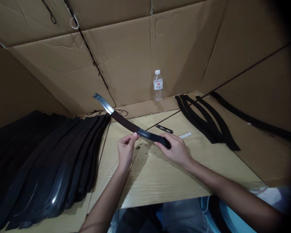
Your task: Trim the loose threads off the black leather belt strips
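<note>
A curved, glossy black strip (149, 135) is held slantwise above the table, its far left end shiny and bare. Dark cord wrapping (126, 122) covers its middle. My right hand (176, 149) is closed round the strip's near right end. My left hand (126, 149) pinches at the strip's lower edge, by the end of the wrapping, where a taut dark cord (173, 114) comes in from the upper right. The fingertips partly hide what they pinch, which looks like the cord. Behind the strip lie small black thread snips (164, 128) and a whitish flat piece (185, 135).
Many overlapping black curved strips (55, 161) cover the table's left side. Several matte black strips (208, 123) lie at the right. A plastic bottle (158, 85) stands by the cardboard wall (126, 58). Knotted cord (94, 63) hangs there. Dark crumbs dot the table (160, 178).
</note>
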Motion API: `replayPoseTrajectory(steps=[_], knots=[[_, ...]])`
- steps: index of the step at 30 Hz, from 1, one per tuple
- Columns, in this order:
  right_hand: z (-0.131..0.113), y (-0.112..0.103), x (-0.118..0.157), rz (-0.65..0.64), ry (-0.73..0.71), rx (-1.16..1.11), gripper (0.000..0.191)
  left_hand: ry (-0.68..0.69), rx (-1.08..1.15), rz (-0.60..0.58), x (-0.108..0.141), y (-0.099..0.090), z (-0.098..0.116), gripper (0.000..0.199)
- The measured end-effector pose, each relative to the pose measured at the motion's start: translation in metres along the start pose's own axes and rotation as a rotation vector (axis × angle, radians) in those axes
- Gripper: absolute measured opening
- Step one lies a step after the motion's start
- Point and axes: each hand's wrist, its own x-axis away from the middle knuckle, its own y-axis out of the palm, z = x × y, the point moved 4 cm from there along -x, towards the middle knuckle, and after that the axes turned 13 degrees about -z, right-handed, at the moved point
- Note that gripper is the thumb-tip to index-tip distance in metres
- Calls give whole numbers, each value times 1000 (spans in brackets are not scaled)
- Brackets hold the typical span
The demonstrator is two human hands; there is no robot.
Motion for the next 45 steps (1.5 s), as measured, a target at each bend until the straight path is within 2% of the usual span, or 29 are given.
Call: replayPoseTrajectory(steps=[6, 12, 17, 22, 29, 35, 41, 43, 45], knots=[[-2, 5, 4, 3, -32, 88, 11, -62, 15, -47, 0, 5, -4, 41], [2, 8, 4, -57, -32, 120, 6, 27, -15, -135, 0, 6, -1, 50], [0, 6, 1, -100, 3, 99, 24, 71, -1, -181, 2, 7, 2, 51], [-7, 8, 2, -182, -58, 42, 19, 75, 60, -143, 1, 4, 1, 51], [-9, 6, 3, -110, -119, 23, 14, 27, 17, -47, 1, 0, -1, 40], [-6, 8, 4, -44, -92, 28, 14, 12, 25, -43, 2, 4, 0, 38], [0, 11, 6, -53, -51, 100, 6, -5, -7, -71, 4, 11, -2, 38], [1, 10, 6, -59, -54, 148, 9, -17, -22, -84, 5, 13, -1, 43], [0, 9, 5, -64, -71, 187, 20, -19, -42, -77, 5, 13, 0, 50]])
